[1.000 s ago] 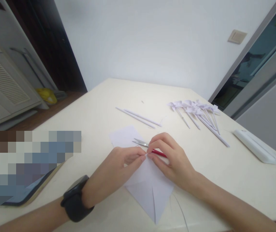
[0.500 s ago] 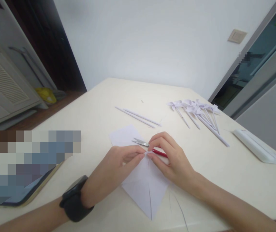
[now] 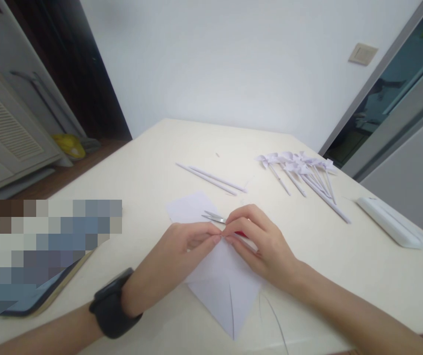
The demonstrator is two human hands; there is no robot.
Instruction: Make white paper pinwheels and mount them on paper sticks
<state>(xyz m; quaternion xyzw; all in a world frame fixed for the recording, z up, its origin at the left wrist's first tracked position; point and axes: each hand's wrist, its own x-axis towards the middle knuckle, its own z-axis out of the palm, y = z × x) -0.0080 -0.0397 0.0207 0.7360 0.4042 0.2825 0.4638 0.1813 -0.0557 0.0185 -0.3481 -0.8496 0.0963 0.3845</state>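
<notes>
My left hand and my right hand meet at the far tip of a white paper sheet. Thumb and fingers of each hand pinch that tip, and the fingertips nearly touch. A slit runs up from the sheet's near corner. Scissors with red handles lie behind the fingers, their blades pointing left and the handles partly hidden by my right hand. Another white paper piece lies flat beyond my left hand. A black watch is on my left wrist.
Two rolled paper sticks lie farther back. Several paper pinwheels on sticks are at the right rear, near a white packet. A device with a blurred screen stands at left. Thin paper strips lie near the front.
My right hand's fingers have closed in on the paper tip beside my left fingertips, covering more of the scissors. The sheet has shifted slightly; its near corner sits a little lower and to the right.
</notes>
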